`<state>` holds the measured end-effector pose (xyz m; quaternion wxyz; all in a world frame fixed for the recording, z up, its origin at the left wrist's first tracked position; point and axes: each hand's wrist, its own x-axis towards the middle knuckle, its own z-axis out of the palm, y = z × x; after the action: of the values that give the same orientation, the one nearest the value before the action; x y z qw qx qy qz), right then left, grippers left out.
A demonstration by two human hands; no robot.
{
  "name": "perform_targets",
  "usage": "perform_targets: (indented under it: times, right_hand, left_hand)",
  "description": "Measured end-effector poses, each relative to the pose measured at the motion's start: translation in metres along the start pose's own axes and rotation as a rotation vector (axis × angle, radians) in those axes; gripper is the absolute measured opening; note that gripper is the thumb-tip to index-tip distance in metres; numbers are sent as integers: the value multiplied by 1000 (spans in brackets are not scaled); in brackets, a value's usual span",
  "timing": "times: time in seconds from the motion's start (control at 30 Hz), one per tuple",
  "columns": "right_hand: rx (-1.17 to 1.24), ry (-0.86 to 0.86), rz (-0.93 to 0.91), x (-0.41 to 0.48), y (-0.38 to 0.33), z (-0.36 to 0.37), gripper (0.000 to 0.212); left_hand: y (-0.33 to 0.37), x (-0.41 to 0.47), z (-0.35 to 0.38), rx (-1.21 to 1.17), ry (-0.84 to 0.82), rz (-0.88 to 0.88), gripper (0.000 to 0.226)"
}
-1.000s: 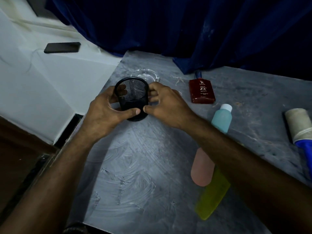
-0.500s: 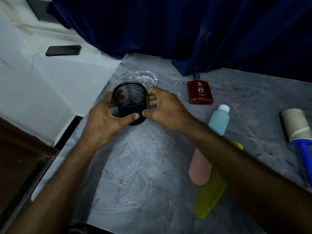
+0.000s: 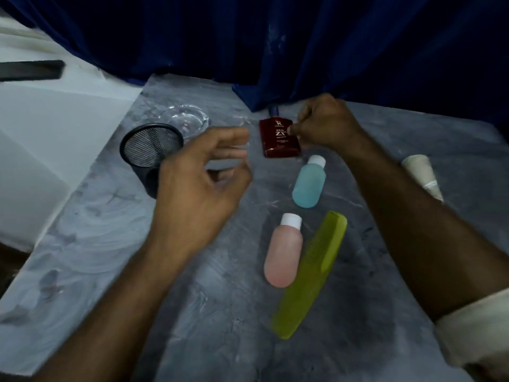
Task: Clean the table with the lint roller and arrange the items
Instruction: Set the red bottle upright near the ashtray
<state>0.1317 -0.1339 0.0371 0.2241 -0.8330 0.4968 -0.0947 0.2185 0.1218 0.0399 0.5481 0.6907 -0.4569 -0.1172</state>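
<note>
Left hand (image 3: 198, 186) open, holds nothing | right hand (image 3: 325, 125) curled at red bottle (image 3: 279, 137), grip unclear | lint roller (image 3: 421, 175) far right on surface (image 3: 96, 271) | cup (image 3: 150, 154) upright; blue bottle (image 3: 308, 184), pink bottle (image 3: 283, 256), comb (image 3: 311, 274) still lying loose.

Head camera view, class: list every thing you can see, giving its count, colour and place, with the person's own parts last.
Table: one, grey, underneath everything.
Mesh cup: one, black, far left.
Glass ashtray: one, clear, behind the cup.
Perfume bottle: one, red, far centre.
Blue bottle: one, lying centre.
Pink bottle: one, lying beside the comb.
Comb: one, green, centre.
Lint roller: one, off-white, right.
Phone: one, black, white ledge.
Curtain: dark blue, behind.
Left hand: open, empty.
Right hand: at the perfume bottle.
</note>
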Motion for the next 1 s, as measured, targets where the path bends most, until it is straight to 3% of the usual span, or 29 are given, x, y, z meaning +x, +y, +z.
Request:
perform_targets:
  times: [0.23, 0.37, 0.5, 0.73, 1.0]
  right_hand:
    - [108, -98, 91, 15, 10, 14, 44]
    - [139, -117, 124, 20, 13, 13, 44]
    - [212, -162, 137, 24, 13, 13, 48]
    - [487, -325, 71, 7, 10, 8, 44]
    - [424, -145, -252, -1, -12, 31, 53]
  left_hand:
    - [-27, 91, 60, 379, -262, -189, 58]
    - [-50, 111, 82, 349, -317, -362, 56]
    - [-62, 112, 89, 271, -238, -420, 46]
    - [-59, 78, 91, 172, -57, -344, 42]
    - [-51, 70, 86, 17, 168, -304, 71]
